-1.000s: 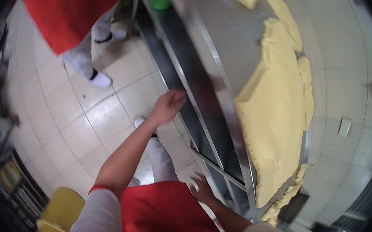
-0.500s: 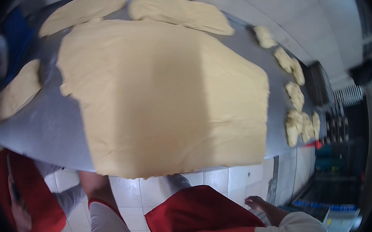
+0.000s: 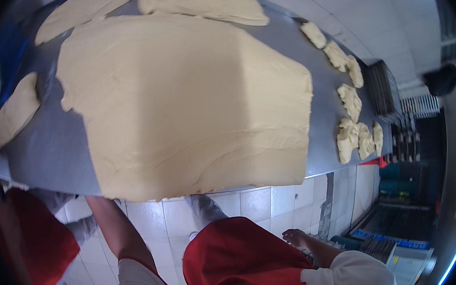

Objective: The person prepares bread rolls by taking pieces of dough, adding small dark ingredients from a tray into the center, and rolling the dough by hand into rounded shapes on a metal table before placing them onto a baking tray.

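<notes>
A large, pale sheet of dough [image 3: 188, 95] covers the middle of the metal table [image 3: 324, 126] and reaches over its near edge. My left forearm runs up to the dough's near left corner; the left hand is hidden under the dough or table edge, so its fingers do not show. Away from the table, my right hand [image 3: 296, 238] hangs low beside my red apron [image 3: 245, 258], above the floor. Its fingers are loosely stretched and somewhat apart, with nothing visible in them.
Flat dough pieces [image 3: 202, 0] lie along the far edge, with another [image 3: 17, 108] at the left. Several small dough lumps [image 3: 347, 139] rest at the right, near stacked dark trays [image 3: 384, 91]. A co-worker in a red apron [image 3: 35, 239] stands close on my left.
The whole scene has shifted up and slightly left in view. More of my left forearm shows. The co-worker's arm at the left has come up toward the table edge.
</notes>
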Motion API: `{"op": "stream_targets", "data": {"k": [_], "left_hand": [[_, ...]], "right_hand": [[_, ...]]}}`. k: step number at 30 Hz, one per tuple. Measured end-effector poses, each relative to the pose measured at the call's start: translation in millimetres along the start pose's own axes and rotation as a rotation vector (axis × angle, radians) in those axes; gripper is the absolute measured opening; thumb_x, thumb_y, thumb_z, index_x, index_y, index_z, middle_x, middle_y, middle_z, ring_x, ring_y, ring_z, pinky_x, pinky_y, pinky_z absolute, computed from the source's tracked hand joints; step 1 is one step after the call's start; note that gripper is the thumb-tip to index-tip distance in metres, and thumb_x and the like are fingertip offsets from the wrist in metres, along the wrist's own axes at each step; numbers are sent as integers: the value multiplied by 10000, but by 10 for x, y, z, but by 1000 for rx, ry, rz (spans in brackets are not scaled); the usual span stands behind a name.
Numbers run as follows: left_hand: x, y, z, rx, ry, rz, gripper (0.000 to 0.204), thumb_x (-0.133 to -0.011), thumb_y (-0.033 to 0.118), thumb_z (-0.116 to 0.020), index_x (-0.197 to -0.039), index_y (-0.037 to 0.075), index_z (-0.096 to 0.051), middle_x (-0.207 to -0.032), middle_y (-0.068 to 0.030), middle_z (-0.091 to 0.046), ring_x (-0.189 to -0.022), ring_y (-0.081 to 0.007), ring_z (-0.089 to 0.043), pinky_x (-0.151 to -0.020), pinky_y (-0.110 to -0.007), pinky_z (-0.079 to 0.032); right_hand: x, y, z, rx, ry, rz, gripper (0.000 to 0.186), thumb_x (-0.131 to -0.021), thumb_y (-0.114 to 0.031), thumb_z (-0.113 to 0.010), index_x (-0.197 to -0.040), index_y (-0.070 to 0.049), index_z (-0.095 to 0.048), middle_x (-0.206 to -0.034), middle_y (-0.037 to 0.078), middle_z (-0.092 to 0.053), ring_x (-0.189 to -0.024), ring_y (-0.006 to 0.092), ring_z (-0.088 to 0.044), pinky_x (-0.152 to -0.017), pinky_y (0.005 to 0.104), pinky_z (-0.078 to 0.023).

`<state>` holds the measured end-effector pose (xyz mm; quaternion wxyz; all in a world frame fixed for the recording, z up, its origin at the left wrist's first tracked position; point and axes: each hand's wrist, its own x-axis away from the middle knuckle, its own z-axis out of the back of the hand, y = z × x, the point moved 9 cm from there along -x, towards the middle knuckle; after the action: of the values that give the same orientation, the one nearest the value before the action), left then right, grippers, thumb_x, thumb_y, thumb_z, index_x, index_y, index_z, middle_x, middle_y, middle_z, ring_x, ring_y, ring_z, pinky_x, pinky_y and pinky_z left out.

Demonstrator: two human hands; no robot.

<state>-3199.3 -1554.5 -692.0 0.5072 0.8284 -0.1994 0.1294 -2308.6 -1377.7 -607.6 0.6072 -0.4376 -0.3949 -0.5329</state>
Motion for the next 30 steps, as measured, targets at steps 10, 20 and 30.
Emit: {"op": "stream_targets", "data": {"k": [10, 20, 30], "left_hand": [[-123, 142, -23, 286, -74, 60, 459, -961, 158, -724, -1375, -10, -616, -1292, -111, -690, -1215, -243, -647, -1086, -417, -495], [1187, 66, 301, 122, 116, -143, 690, -975, 319, -717, -1543, 18, -464, -1466, -140, -600, -1393, -298, -547, -1205, -500, -393], [2662, -416, 442, 194, 254, -119, 801, -928, 272, -732, -1607, 54, -367, -1540, -140, -500, -1438, -323, -489, -1201, -522, -397]], "right_hand": [[-278, -993, 728, -43, 82, 127, 399, -1046, -360, -682, -1349, -101, -714, -1195, 151, -786, -1092, 260, -761, -954, 385, -592], [254, -5083, 296, -160, -57, 1167, 395, -1073, -171, -669, -1438, -45, -585, -1367, 119, -655, -1168, 225, -686, -1022, 370, -561], [-433, -5522, -339, -501, 266, 680, 375, -885, -234, -915, -1005, -6, -642, -793, 51, -682, -719, 121, -667, -631, 287, -576]]}}
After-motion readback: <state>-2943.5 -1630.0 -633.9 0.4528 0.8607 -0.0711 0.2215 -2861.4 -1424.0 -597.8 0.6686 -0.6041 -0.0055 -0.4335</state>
